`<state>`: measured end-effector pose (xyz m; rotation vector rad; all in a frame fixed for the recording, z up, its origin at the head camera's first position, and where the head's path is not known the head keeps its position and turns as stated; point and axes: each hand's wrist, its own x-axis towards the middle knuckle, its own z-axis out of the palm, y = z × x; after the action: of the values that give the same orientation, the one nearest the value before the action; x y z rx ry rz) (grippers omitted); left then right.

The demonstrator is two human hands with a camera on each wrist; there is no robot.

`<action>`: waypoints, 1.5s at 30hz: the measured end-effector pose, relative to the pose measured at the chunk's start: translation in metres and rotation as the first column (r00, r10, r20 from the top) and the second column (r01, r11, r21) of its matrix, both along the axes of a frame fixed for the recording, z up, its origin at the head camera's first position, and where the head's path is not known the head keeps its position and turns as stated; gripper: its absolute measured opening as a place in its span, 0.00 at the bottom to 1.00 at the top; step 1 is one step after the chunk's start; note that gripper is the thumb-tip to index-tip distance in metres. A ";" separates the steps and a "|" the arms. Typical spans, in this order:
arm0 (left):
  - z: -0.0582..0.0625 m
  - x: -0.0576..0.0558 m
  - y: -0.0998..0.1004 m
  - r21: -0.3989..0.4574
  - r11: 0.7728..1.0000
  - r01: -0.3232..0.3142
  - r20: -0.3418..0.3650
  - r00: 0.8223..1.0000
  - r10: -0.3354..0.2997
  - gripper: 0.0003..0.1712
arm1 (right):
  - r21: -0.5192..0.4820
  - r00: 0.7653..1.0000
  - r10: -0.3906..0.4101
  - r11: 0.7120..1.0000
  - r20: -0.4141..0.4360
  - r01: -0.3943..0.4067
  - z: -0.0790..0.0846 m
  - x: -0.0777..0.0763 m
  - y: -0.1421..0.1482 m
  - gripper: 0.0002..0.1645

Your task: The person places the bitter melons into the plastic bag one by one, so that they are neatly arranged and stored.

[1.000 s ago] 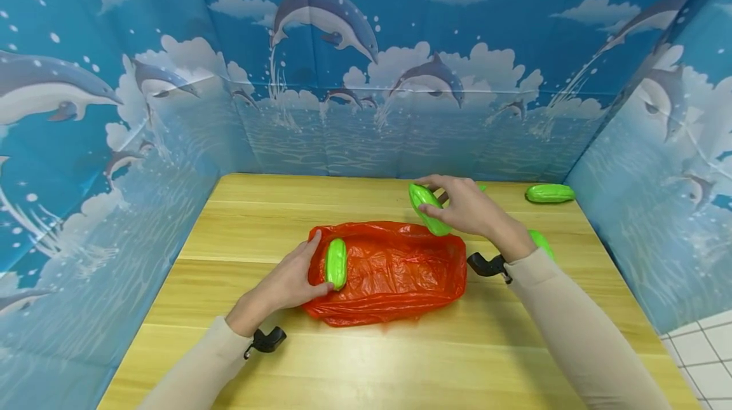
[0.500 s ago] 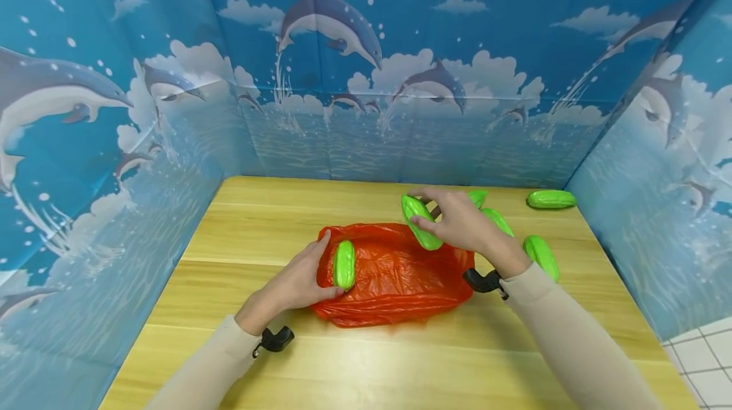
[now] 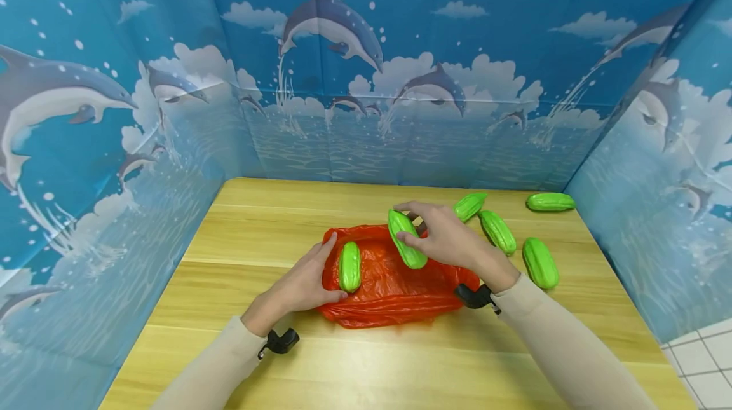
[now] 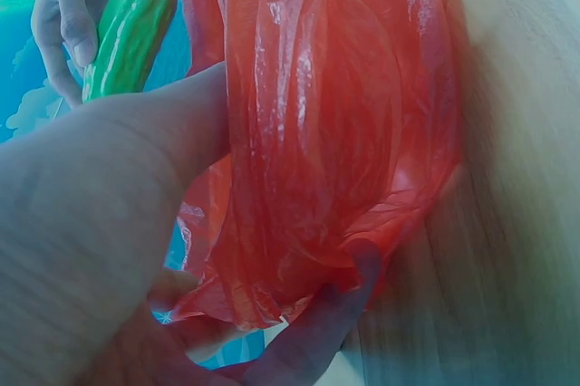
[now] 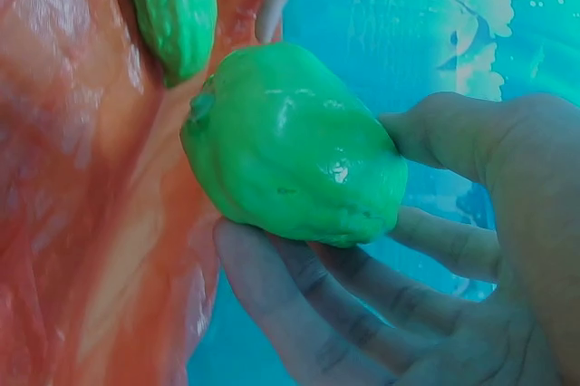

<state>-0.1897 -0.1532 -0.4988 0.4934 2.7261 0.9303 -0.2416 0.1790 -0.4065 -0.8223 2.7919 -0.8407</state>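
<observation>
A red plastic bag [image 3: 383, 311] lies on the table with its mouth spread open upward. My left hand [image 3: 305, 280] grips the bag's left end, thumb inside the rim and fingers outside, as the left wrist view shows. One bright green ridged gourd [image 3: 349, 267] lies in the bag beside that hand. Over the bag's opening, my right hand [image 3: 443, 237] holds another green gourd [image 3: 406, 239] between thumb and fingers. In the right wrist view this held gourd [image 5: 294, 146] is seen end-on, its stem stub pointing toward the bag.
Several more green gourds lie at the right: one gourd [image 3: 470, 206] behind the right hand, one gourd [image 3: 497, 232] beside it, one gourd [image 3: 540, 262] by the forearm and one gourd [image 3: 550, 201] in the back corner. Dolphin-print curtains [image 3: 400, 143] border the wooden table [image 3: 366, 372].
My right hand has moved left and toward me, carrying its gourd from the bag's back right rim to over the opening. The left hand keeps its hold on the bag.
</observation>
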 end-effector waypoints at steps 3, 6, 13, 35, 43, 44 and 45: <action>0.000 0.000 0.000 0.001 1.000 -0.004 0.000 1.000 0.004 0.76 | 0.007 1.000 0.011 1.000 0.015 -0.011 -0.003 0.001 -0.006 0.37; -0.001 0.000 0.000 -0.001 1.000 -0.009 0.000 1.000 0.009 0.76 | 0.012 0.999 0.032 0.999 0.026 -0.032 -0.007 0.001 -0.011 0.37; -0.002 0.002 -0.001 0.008 1.000 -0.009 0.006 1.000 0.009 0.77 | 0.032 0.995 0.082 0.996 0.055 -0.084 -0.017 0.001 -0.024 0.36; -0.003 0.005 -0.002 -0.037 0.999 0.037 -0.005 0.999 -0.037 0.80 | 0.131 0.965 0.059 0.987 0.256 -0.095 -0.053 -0.006 -0.069 0.37; -0.001 0.004 0.001 -0.047 0.997 0.067 0.001 0.998 -0.067 0.80 | 0.071 0.963 0.024 0.996 0.268 -0.045 -0.060 -0.003 -0.080 0.35; 0.000 0.004 0.001 -0.048 0.997 0.068 0.002 0.998 -0.068 0.80 | 0.064 0.964 0.015 0.997 0.266 -0.034 -0.061 -0.002 -0.081 0.35; 0.000 0.004 0.001 -0.049 0.996 0.068 0.003 0.998 -0.068 0.80 | 0.057 0.964 0.006 0.998 0.267 -0.022 -0.062 -0.001 -0.081 0.35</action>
<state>-0.1860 -0.1524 -0.4987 0.5725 2.7057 0.8440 -0.2429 0.0981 -0.4687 -0.6636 2.5584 -0.7961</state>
